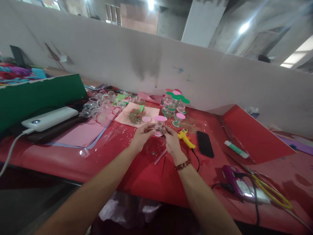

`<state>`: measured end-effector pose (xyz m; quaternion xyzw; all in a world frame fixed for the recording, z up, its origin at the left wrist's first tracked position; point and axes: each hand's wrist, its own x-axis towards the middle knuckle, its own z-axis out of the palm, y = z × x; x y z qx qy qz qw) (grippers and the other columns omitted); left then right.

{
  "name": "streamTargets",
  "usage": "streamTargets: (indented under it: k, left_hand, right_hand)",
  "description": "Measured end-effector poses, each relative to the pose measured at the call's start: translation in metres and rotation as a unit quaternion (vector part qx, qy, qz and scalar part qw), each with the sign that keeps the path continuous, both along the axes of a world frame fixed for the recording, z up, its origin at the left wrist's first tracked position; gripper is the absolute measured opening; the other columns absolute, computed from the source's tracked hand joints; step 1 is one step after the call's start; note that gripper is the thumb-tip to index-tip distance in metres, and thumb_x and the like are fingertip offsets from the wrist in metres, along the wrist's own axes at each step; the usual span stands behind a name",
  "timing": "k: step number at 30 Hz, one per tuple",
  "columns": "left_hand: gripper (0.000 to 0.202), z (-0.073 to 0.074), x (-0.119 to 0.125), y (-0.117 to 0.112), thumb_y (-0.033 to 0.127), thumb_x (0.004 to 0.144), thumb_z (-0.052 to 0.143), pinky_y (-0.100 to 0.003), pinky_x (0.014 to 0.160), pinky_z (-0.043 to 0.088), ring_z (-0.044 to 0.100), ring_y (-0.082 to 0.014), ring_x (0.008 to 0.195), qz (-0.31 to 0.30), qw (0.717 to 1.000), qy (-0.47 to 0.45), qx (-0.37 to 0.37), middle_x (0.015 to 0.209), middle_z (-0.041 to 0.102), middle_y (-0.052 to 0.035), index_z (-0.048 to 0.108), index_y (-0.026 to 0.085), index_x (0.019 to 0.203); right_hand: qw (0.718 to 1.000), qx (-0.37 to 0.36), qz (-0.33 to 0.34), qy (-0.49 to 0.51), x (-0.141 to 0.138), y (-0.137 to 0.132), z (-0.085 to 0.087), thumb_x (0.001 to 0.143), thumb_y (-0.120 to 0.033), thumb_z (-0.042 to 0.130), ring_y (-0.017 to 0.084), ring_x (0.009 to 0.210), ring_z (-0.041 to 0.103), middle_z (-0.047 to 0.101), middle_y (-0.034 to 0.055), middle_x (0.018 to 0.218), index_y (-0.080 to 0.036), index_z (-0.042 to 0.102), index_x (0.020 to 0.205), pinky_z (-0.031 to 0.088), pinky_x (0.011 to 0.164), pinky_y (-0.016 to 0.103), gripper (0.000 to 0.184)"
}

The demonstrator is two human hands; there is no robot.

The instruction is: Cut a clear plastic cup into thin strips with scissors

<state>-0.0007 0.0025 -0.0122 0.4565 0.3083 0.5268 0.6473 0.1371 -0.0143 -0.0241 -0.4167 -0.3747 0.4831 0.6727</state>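
Both my hands meet over the red table (137, 176), holding a small clear plastic cup (158, 126) with a pink round lid on top. My left hand (142, 135) grips the cup from the left, fingers curled around it. My right hand (171, 140), with a red bead bracelet at the wrist, pinches it from the right. Just behind the cup lies a pink paper sheet (133, 114) with a heap of brownish bits and a loose pink disc (146, 119).
Finished cups with pink and green lids (174, 104) stand behind. Empty clear cups (100, 106) lie to the left. A yellow glue gun (186, 137), black phone (204, 144), glue stick (236, 149), scissors (274, 192), white power bank (50, 118) and green board (36, 94) surround.
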Motion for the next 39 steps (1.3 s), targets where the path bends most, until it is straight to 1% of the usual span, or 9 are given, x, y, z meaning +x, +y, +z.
streamTargets:
  k: [7,11,15,21,25,28,30,34,39]
  left_hand:
    - [0.044,-0.003,0.001,0.001,0.03,0.058,0.081,-0.036,0.093,0.044,0.062,-0.0202,0.097,0.019,1.0,0.001,0.021,0.103,0.07,-0.0076,0.069,0.016,0.098]
    - [0.045,-0.002,0.0,0.0,0.031,0.06,0.08,-0.034,0.09,0.043,0.06,-0.0212,0.099,0.034,0.996,0.068,0.038,0.104,0.068,-0.0083,0.068,0.017,0.1]
    - [0.05,0.002,0.002,-0.004,0.028,0.058,0.081,-0.033,0.089,0.043,0.06,-0.0201,0.097,-0.017,0.995,0.085,0.05,0.105,0.068,-0.0064,0.066,0.018,0.105]
    - [0.045,0.013,-0.001,-0.007,0.031,0.06,0.08,-0.03,0.085,0.044,0.062,-0.0179,0.091,-0.028,0.999,0.014,-0.038,0.101,0.07,-0.0046,0.067,0.019,0.102]
    - [0.037,0.018,-0.005,-0.008,0.037,0.061,0.078,-0.028,0.075,0.043,0.062,-0.0165,0.082,-0.032,0.995,0.06,-0.071,0.091,0.071,-0.0044,0.072,0.018,0.092]
    - [0.037,0.016,-0.005,-0.008,0.045,0.062,0.076,-0.029,0.071,0.043,0.061,-0.0166,0.073,-0.057,0.991,0.097,-0.067,0.082,0.071,-0.0049,0.073,0.017,0.085]
    - [0.041,0.014,-0.004,-0.007,0.054,0.065,0.071,-0.029,0.067,0.043,0.06,-0.0165,0.067,-0.057,0.991,0.11,-0.059,0.076,0.071,-0.0056,0.074,0.016,0.081]
    - [0.06,0.009,-0.004,-0.003,0.073,0.069,0.054,-0.029,0.059,0.041,0.057,-0.0162,0.059,-0.035,0.994,0.081,-0.069,0.066,0.068,-0.0068,0.071,0.016,0.074]
    - [0.066,0.012,-0.007,-0.002,0.077,0.072,0.045,-0.028,0.059,0.04,0.053,-0.0141,0.059,-0.045,0.996,0.064,-0.049,0.068,0.066,-0.0065,0.071,0.016,0.075]
  right_hand:
    - [0.999,0.012,-0.033,-0.028,0.003,0.003,-0.006,0.064,-0.032,0.071,0.018,0.079,0.064,0.073,0.0014,0.09,-0.022,0.072,0.088,0.051,0.076,0.034,0.027]
    - [0.985,0.016,-0.079,-0.15,0.005,0.002,-0.006,0.071,-0.031,0.062,0.019,0.079,0.064,0.073,0.003,0.088,-0.02,0.072,0.089,0.05,0.078,0.035,0.023]
    - [0.965,0.036,-0.091,-0.243,0.003,-0.001,-0.004,0.077,-0.028,0.055,0.019,0.083,0.064,0.073,0.0042,0.09,-0.02,0.071,0.091,0.05,0.083,0.036,0.023]
    - [0.949,0.083,-0.107,-0.283,0.0,-0.008,0.006,0.086,-0.027,0.046,0.019,0.089,0.063,0.069,0.0061,0.101,-0.021,0.066,0.107,0.051,0.081,0.035,0.03]
    - [0.879,0.152,-0.155,-0.425,0.005,-0.014,0.015,0.084,-0.015,0.045,0.019,0.107,0.055,0.054,0.0077,0.128,-0.027,0.057,0.126,0.048,0.09,0.037,0.045]
    - [0.811,0.199,-0.14,-0.533,0.01,-0.016,0.018,0.082,-0.008,0.046,0.021,0.123,0.043,0.045,0.0042,0.137,-0.032,0.059,0.124,0.04,0.103,0.042,0.051]
    - [0.791,0.211,-0.119,-0.561,0.012,-0.016,0.017,0.079,-0.005,0.047,0.021,0.128,0.039,0.045,0.0034,0.136,-0.033,0.061,0.121,0.036,0.106,0.043,0.052]
    - [0.831,0.188,-0.102,-0.514,0.01,-0.013,0.011,0.076,-0.007,0.053,0.022,0.123,0.044,0.051,0.0064,0.13,-0.029,0.063,0.119,0.037,0.105,0.042,0.049]
    - [0.96,0.071,-0.103,-0.251,0.005,-0.003,0.004,0.068,-0.023,0.069,0.022,0.101,0.057,0.065,0.007,0.109,-0.021,0.066,0.106,0.048,0.091,0.039,0.039]
